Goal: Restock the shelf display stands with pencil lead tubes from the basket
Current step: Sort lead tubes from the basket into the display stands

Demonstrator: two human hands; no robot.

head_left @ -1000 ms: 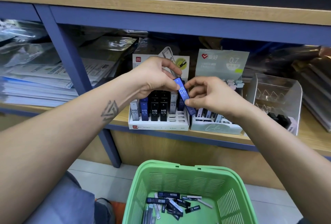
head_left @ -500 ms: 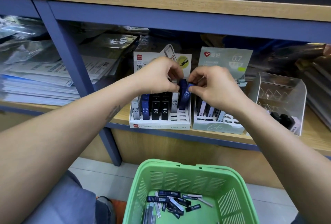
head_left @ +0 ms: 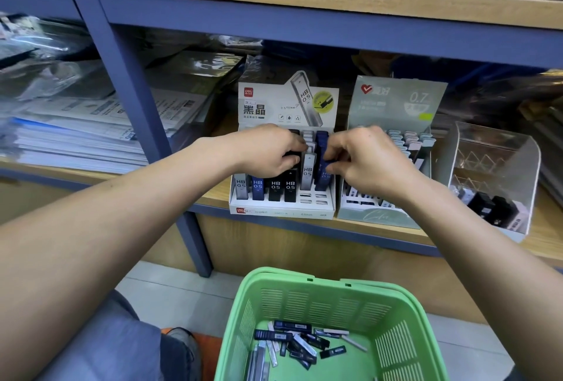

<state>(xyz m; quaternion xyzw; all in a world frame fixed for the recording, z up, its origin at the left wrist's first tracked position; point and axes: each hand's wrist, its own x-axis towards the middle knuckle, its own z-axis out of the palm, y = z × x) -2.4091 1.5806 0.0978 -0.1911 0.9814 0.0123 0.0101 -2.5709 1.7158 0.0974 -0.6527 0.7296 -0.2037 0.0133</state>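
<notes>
A white HB 0.5 display stand [head_left: 283, 208] sits on the wooden shelf with rows of black, blue and grey lead tubes. My right hand [head_left: 365, 164] pinches a blue lead tube [head_left: 325, 179] standing in the stand's rightmost column. My left hand [head_left: 268, 152] is curled over the middle columns, its fingertips round the top of a black tube [head_left: 290, 154]. Below, the green basket [head_left: 304, 277] holds several loose lead tubes [head_left: 292, 338] on its bottom.
A teal 0.7 display stand [head_left: 377, 216] stands right of the white one, then a clear acrylic stand [head_left: 499, 167] with a few black tubes. Stacked paper [head_left: 76, 143] lies left of the blue shelf post [head_left: 134, 106]. My knee is at the lower left.
Both hands moved forward and down from in front of the stand into it. The blue tube went from held tilted in the air to upright in the rightmost column.
</notes>
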